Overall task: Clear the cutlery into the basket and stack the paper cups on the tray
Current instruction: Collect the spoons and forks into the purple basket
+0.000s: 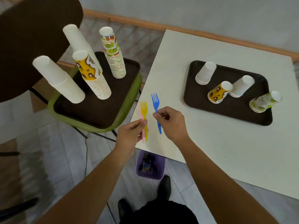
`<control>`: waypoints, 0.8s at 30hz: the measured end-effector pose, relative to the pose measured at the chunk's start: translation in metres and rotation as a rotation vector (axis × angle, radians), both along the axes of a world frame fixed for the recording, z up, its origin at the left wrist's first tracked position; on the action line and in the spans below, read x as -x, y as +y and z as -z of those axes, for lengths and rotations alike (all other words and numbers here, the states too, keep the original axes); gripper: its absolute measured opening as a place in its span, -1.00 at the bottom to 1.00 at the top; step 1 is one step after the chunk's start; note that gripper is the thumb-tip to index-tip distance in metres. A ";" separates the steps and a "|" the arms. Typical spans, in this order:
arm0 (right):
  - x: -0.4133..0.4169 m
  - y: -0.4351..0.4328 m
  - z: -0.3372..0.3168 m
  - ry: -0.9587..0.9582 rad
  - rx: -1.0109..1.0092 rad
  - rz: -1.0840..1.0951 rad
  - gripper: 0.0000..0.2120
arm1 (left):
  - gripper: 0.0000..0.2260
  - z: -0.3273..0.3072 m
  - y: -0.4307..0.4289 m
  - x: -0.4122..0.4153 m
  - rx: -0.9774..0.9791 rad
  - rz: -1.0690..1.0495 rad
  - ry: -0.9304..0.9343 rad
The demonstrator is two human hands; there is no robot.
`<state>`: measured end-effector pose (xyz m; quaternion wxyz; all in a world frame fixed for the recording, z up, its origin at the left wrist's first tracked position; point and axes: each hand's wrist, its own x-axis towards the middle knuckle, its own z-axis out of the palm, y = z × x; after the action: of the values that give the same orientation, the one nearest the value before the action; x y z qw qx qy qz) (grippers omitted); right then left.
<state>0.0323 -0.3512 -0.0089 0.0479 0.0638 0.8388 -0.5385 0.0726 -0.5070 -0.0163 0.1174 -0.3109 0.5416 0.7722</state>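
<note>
Over a corner of the surface (210, 143), the left grip (129, 132) pinches a yellow fork (143, 108) and a pink fork (143, 137); the right grip (173, 123) pinches a blue fork (155, 101).

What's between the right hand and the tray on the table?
Nothing: in the head view, only bare white table separates the right hand from the tray.

Head camera looks steeply down, close over the table (210, 143).
</note>
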 end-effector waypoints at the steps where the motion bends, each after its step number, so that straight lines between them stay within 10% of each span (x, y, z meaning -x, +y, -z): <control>1: -0.015 -0.004 -0.001 -0.004 0.038 0.019 -0.92 | -0.78 -0.001 -0.003 -0.009 0.004 0.035 0.005; 24: -0.218 -0.025 0.162 -0.680 0.165 0.325 -0.74 | -0.89 0.131 -0.038 -0.155 0.287 0.381 -0.315</control>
<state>0.2501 -0.3765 -0.1708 0.2423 0.3666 0.7078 -0.5531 0.2279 -0.5448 -0.1474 0.2979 -0.3331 0.6690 0.5939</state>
